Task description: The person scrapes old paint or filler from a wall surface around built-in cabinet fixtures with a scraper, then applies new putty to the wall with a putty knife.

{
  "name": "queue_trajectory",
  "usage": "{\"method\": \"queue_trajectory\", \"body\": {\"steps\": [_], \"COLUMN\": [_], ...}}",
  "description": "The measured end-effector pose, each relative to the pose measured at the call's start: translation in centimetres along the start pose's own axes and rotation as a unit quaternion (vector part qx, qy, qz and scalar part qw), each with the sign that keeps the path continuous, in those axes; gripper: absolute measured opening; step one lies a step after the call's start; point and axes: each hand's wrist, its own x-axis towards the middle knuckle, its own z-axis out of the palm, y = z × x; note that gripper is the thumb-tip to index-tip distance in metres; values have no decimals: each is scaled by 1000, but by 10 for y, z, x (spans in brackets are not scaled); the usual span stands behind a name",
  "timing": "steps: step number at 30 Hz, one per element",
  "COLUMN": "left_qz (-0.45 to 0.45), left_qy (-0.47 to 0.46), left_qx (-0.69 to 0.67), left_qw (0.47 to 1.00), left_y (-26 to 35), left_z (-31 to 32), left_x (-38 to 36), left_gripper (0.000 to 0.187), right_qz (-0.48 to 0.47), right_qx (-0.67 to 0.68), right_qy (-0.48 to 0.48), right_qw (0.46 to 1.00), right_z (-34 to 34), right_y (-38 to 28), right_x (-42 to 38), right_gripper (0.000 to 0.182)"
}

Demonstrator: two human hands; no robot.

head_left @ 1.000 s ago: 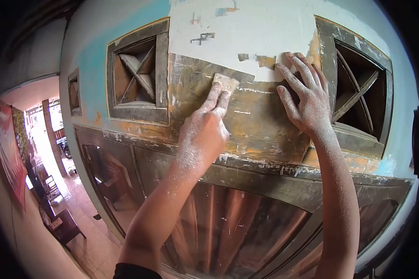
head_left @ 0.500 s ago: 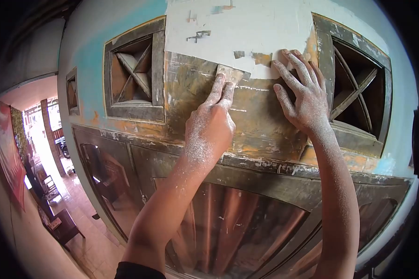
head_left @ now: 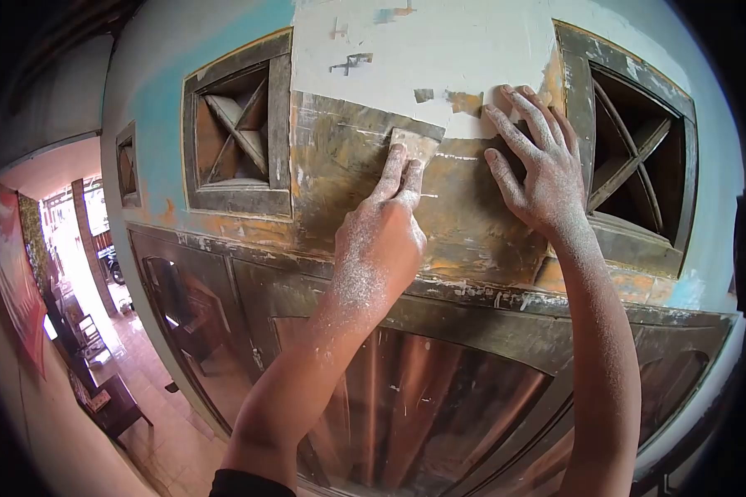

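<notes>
Scraper (head_left: 419, 147) is up where the white coat (head_left: 448, 45) meets the mottled brown panel (head_left: 327, 153), and we've got it held in our left hand (head_left: 381, 236), two fingers laid along its face. Our right hand (head_left: 551, 186) is open, fingers spread beside the right-side vent (head_left: 636, 161). Both our hands are pretty dusty, btw.

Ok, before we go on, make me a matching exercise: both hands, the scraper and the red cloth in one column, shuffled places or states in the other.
1. Left hand
2. Right hand
3. Scraper
4. Red cloth

A. Fingers spread, on the wall
B. Hanging at the picture's far left
C. Two fingers stretched out over the scraper
D. Between two fingers and the wall

Pairs: 1-C, 2-A, 3-D, 4-B
</notes>
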Motion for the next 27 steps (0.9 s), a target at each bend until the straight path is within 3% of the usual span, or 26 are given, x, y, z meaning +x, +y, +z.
{"method": "queue_trajectory", "body": {"steps": [3,27], "left_qz": [5,-24], "left_qy": [-7,-23], "left_qx": [19,49], "left_qw": [1000,998], "left_y": [0,24], "left_z": [1,-2], "left_x": [13,9], "left_gripper": [69,68], "right_qz": [3,-3], "right_qx": [1,7], "right_qy": [0,-4], "right_qw": [1000,1000], "right_z": [-2,-2], "right_y": [-1,1], "right_x": [0,0], "right_gripper": [49,50]}}
